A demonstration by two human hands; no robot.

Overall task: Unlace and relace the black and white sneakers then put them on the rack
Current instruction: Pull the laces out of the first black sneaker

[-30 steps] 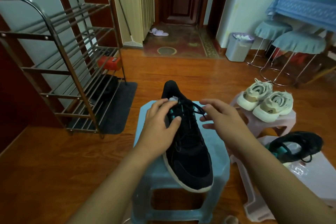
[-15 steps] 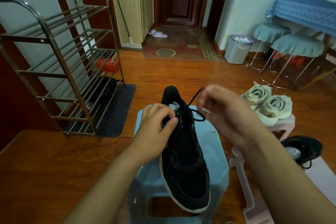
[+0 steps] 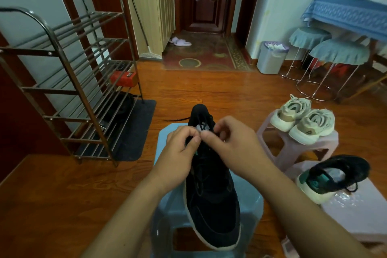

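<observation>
A black sneaker with a white sole lies on a light blue plastic stool, toe toward me. My left hand and my right hand meet over its tongue, fingers curled and pinching the black lace near the top eyelets. One lace end trails off to the left behind the shoe. The second black sneaker lies on its side on a pale surface at the right. The metal shoe rack stands at the left.
A pair of beige sneakers sits on a pink stool. A red box lies on the rack. A dark mat is under the rack. Bin and two covered stools stand at the back right.
My right hand has come down from its raised pull and joined the left hand at the tongue. A lace end now lies stretched out to the left behind the shoe.
</observation>
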